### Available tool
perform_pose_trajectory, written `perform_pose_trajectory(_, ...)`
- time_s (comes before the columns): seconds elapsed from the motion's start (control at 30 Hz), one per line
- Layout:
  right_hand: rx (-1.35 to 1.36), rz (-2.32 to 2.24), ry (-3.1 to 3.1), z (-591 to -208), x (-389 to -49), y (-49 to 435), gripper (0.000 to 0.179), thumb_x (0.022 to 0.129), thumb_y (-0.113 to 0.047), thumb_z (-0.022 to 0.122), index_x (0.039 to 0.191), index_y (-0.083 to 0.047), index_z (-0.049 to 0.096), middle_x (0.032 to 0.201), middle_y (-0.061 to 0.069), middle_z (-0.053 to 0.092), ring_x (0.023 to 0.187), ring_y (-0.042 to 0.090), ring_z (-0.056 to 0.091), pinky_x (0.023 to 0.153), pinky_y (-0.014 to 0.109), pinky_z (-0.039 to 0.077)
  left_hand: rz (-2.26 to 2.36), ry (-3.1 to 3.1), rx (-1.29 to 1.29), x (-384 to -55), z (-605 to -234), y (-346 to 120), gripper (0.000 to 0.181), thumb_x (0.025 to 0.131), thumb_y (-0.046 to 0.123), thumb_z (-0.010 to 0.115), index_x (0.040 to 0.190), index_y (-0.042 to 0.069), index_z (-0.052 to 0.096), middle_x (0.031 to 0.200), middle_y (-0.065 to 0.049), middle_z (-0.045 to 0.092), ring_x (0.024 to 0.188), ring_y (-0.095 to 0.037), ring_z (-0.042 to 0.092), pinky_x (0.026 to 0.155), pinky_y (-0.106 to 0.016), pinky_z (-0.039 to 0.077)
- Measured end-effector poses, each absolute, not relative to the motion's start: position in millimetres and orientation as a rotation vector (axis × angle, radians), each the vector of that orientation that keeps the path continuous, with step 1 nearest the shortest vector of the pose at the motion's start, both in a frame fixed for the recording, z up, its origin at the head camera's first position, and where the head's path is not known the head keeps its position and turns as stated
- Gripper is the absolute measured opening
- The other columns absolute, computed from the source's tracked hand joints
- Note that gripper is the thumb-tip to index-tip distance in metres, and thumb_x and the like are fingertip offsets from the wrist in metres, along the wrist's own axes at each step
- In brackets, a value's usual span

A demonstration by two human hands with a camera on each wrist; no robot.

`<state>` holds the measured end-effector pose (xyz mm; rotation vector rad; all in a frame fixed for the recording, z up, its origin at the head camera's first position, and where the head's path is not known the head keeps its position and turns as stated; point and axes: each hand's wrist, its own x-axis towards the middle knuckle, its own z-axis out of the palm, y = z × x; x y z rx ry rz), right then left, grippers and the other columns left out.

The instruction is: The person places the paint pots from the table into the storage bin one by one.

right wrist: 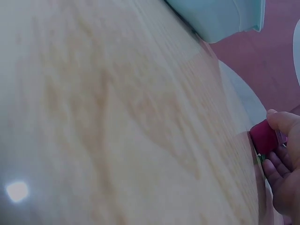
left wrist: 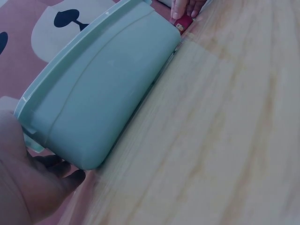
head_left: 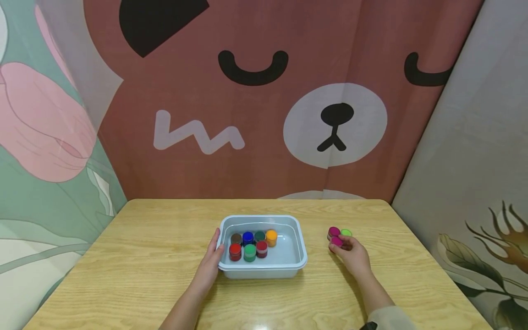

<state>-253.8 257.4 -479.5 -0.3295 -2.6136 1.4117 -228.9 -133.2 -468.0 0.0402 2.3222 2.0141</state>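
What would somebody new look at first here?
Probably the giant bear face behind the table. Next, perhaps the seven colourful little pots in the pale blue tub, which the left hand holds. Then the right hand, pinching a pink pot to the tub's right.

Head view: moderate, fairly even light over the tabletop (head_left: 165,238) and bear-print curtain (head_left: 264,114). Small glare patch at the middle of the tabletop's near edge (consistent with light from above). Soft shadow lies left of the right forearm (head_left: 373,293); the paint pots (head_left: 250,253) are small but legible.

Left wrist view: dimmer, bluish, low contrast. Wood grain smeared; narrow dark shadow along the base of the plastic tub (left wrist: 101,93); fingertips of the left hand (left wrist: 33,187) in deep shade.

Right wrist view: hazy, with a round white hotspot on the tabletop. Grain blurred, magenta paint pot (right wrist: 265,138) soft-edged.
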Motion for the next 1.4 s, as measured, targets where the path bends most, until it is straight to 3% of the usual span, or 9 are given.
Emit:
perform_pose_trajectory(0.3,-0.331,1.475,-2.599,-474,-251,255,0.055,0.091,-0.028,0.070,0.136,-0.001,0.052,0.127,0.022,0.059,0.116,0.032,0.058,0.079,0.010,0.043,2.011,2.323,0.040,-228,-469,-134,0.058,0.107,0.029,0.032,0.159,0.020,0.009,0.166,-0.014,0.005,0.151,-0.042,0.000,0.119,-0.066,0.003)
perform_pose_trajectory(0.53,-0.301,1.531,-2.589,-462,-247,251,0.059,0.091,-0.034,0.070,0.136,-0.001,0.050,0.131,0.022,0.056,0.119,0.031,0.054,0.081,0.013,0.047,2.004,2.332,0.047,-227,-468,-134,0.058,0.107,0.030,0.032,0.159,0.022,0.008,0.166,-0.014,0.005,0.151,-0.042,0.000,0.119,-0.066,0.004)
perform_pose_trajectory(0.87,-0.223,1.528,-2.548,-443,-250,237,0.057,0.087,-0.036,0.074,0.131,-0.004,0.057,0.123,0.016,0.061,0.110,0.022,0.055,0.079,0.010,0.048,2.011,2.329,0.048,-228,-469,-134,0.058,0.107,0.030,0.032,0.159,0.021,0.009,0.166,-0.013,0.005,0.152,-0.042,0.000,0.119,-0.066,0.004)
perform_pose_trajectory(1.2,-0.123,1.616,-2.494,-423,-257,215,0.052,0.086,-0.025,0.076,0.130,-0.001,0.058,0.121,0.018,0.062,0.101,0.015,0.060,0.078,0.010,0.050,2.051,2.296,0.066,-228,-470,-134,0.058,0.107,0.030,0.033,0.159,0.022,0.009,0.166,-0.013,0.005,0.152,-0.041,0.000,0.119,-0.066,0.003)
perform_pose_trajectory(1.4,-0.068,1.646,-2.471,-416,-263,201,0.050,0.086,-0.019,0.076,0.129,-0.001,0.059,0.120,0.019,0.064,0.107,0.023,0.063,0.087,0.019,0.055,2.045,2.308,0.086,-229,-471,-134,0.058,0.107,0.030,0.033,0.159,0.020,0.009,0.166,-0.012,0.005,0.152,-0.041,-0.001,0.119,-0.066,0.002)
